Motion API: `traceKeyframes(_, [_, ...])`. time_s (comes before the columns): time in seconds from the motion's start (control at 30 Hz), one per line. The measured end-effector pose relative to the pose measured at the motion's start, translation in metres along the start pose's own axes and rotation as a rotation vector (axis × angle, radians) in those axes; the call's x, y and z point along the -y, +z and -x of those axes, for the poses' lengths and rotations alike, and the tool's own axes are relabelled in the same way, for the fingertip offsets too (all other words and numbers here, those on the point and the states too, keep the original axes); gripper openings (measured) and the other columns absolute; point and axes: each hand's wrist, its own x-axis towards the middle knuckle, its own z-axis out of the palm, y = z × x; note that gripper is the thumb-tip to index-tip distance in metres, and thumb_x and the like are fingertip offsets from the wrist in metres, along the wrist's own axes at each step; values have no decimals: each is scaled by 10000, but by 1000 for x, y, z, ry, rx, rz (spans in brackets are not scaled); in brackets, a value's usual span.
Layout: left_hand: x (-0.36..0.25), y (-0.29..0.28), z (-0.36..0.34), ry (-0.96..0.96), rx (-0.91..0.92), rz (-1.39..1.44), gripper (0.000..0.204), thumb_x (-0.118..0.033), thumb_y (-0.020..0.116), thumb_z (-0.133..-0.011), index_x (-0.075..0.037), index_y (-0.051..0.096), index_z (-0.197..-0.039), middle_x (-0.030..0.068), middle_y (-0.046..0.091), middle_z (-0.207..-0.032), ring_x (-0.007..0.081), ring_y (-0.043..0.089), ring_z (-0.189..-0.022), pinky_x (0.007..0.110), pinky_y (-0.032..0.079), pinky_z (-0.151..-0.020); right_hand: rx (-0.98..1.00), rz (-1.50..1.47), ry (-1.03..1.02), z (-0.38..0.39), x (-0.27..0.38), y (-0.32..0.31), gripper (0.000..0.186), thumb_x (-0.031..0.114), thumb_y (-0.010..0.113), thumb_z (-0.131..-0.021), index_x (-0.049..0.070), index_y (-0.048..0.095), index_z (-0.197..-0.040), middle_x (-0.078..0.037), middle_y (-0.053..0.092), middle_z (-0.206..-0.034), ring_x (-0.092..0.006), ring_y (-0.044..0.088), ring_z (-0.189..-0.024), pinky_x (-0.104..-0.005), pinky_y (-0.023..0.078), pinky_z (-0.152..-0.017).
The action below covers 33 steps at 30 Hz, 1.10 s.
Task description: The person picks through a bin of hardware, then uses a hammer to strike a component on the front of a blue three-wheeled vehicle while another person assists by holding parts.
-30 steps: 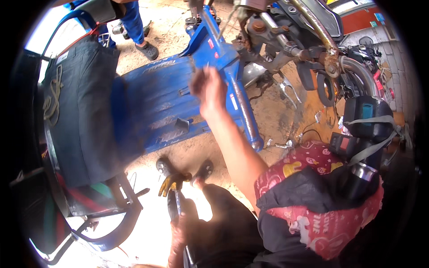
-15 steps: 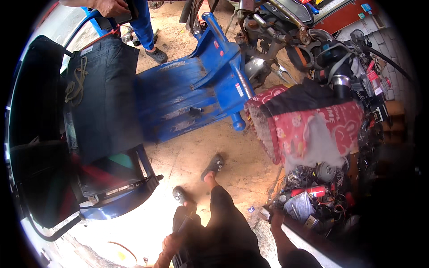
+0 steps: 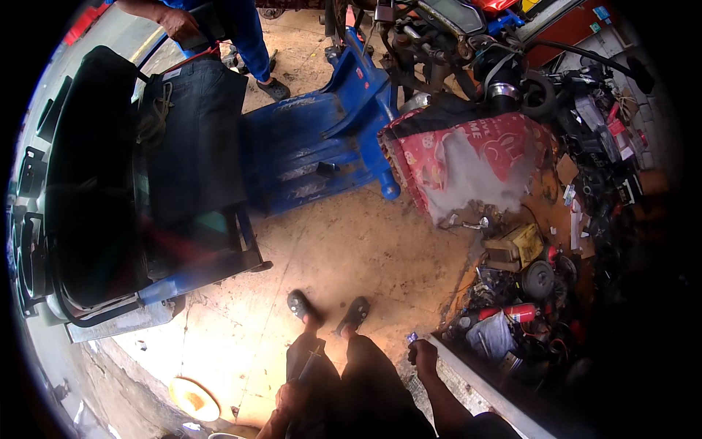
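My left hand is closed round a slim tool with a thin metal shaft, held in front of my left thigh. The shaft points away from me, and the tool's exact kind is unclear. My right hand is a loose fist low at my right side. A small blue-and-white wrapper shows at its fingertips; whether it is held or lies on the floor behind them, I cannot tell. What the fist may hold is hidden. My feet, in dark clogs, stand side by side on the tan floor.
A blue ramp-like platform lies ahead, beside a dark-covered seat. Motorcycle parts and a red patterned cloth are at right, above piled parts. A straw hat lies lower left. Another person's hand is at top left.
My view has shifted and my feet have come level. My right hand has moved left, towards the small wrapper. My left hand still grips the slim tool.
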Motion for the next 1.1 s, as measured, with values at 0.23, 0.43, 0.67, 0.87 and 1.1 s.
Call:
traceKeyframes(0.23, [-50,-34,27,-129,-4,61,441,-456,575,-823,-29,680,-861,216,666,-825,371,654,-836,462,509,-707,-32,-49,137,-10,-54,-59,203,194,551,-783,19,574,-682,-64,498,-523,-166,487,-417,-299,368,-393])
traceKeyframes(0.43, [-54,-47,19,-93,-55,-11,477,-484,581,-803,-26,686,-885,206,674,-868,359,654,-873,448,513,-748,-126,-239,166,2,-75,-90,188,179,525,-817,64,562,-673,-48,460,-483,-149,445,-362,-276,317,-329])
traceKeyframes(0.67, [-47,-48,3,-144,-23,-79,480,-484,545,-820,-42,694,-933,205,669,-936,336,642,-950,438,503,-814,-83,-355,110,-3,-68,-77,150,173,561,-777,63,555,-674,-51,481,-497,-151,452,-366,-279,338,-339])
traceKeyframes(0.87, [-32,-36,4,-139,-19,-84,426,-461,565,-817,-97,688,-1001,153,674,-998,302,637,-986,407,497,-838,-21,-291,105,-4,-63,-70,150,185,550,-768,71,542,-671,-47,469,-491,-151,447,-361,-285,333,-331])
traceKeyframes(1.1, [-49,-32,9,-132,-24,-94,421,-465,586,-803,-108,691,-1001,139,676,-1007,285,639,-987,395,495,-844,-112,-209,63,-12,-72,-87,228,173,514,-810,71,547,-609,-42,475,-478,-150,468,-364,-289,352,-333])
